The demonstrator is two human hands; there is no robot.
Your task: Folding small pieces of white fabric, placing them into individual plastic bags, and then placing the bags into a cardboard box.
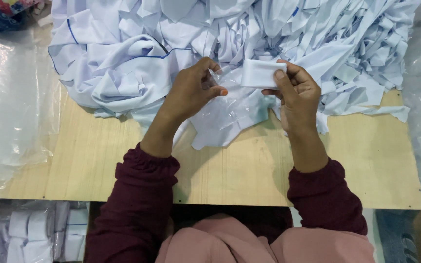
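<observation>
Looking down at both hands raised just above a light wooden table, forearms in maroon sleeves coming up from the near edge. The right hand pinches a folded white cloth strip, thumb pressed on its near face and the other fingers curled behind it, so the strip sits flat and level between the two hands. The left hand has its fingers bunched together, pinching the mouth of a small clear plastic bag that hangs crumpled under the strip's left end; can't tell if the strip is inside yet.

Behind the hands there's a big heap of white fabric pieces, some with thin blue piping, covering the whole far half of the table. Clear plastic sheeting drapes over the left edge, more on the far right. Lower left, below the table, sits a bundle of packed white rolls in plastic. The near half of the table is bare wood.
</observation>
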